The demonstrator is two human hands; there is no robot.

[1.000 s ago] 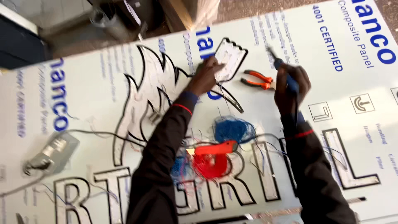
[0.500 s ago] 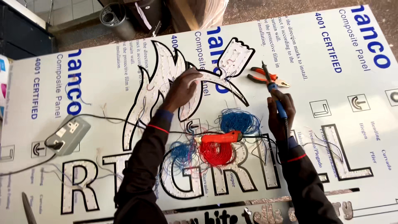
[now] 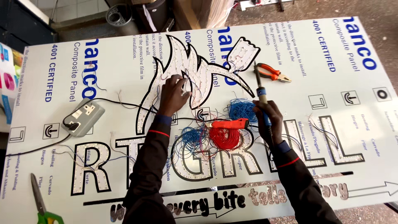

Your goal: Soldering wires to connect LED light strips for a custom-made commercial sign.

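Green-handled scissors [image 3: 40,203] are cut off at the bottom edge. Right hand [image 3: 265,114], fingers wrapped round the soldering iron [image 3: 261,99], tip up near the pliers [image 3: 273,72]. Left hand [image 3: 173,93] lies fingers-down on the flame cutout [image 3: 195,66], fingertips hard to make out; it's slid down-left since earlier.

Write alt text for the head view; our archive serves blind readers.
A person's left hand presses on wires in a flame-shaped cutout of a white sign panel, while the right hand grips a soldering iron. Red wire coil, orange pliers nearby.
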